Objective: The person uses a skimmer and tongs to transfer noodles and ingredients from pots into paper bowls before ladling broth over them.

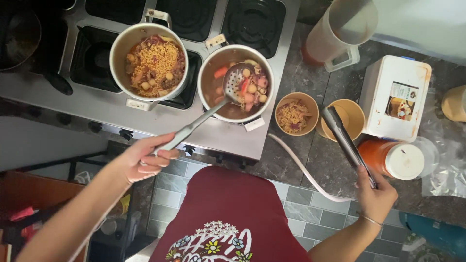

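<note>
My left hand [145,160] grips the long handle of a slotted metal ladle [238,80] whose bowl rests in the right pot [209,63], among sausage pieces, balls and broth. My right hand [376,194] holds a pair of metal tongs [342,136] that point up toward two paper bowls. The nearer bowl [352,111] lies under the tong tips; what it holds is hidden. The other paper bowl [296,114] holds noodles with red bits. A left pot [150,60] on the stove is full of noodles and toppings.
The steel gas stove [145,121] has several burners, with a dark pan [19,34] at far left. On the dark counter stand a white box [393,97], a red-filled jar with a white lid [393,157], a tall plastic pitcher [340,31] and a white hose [306,170].
</note>
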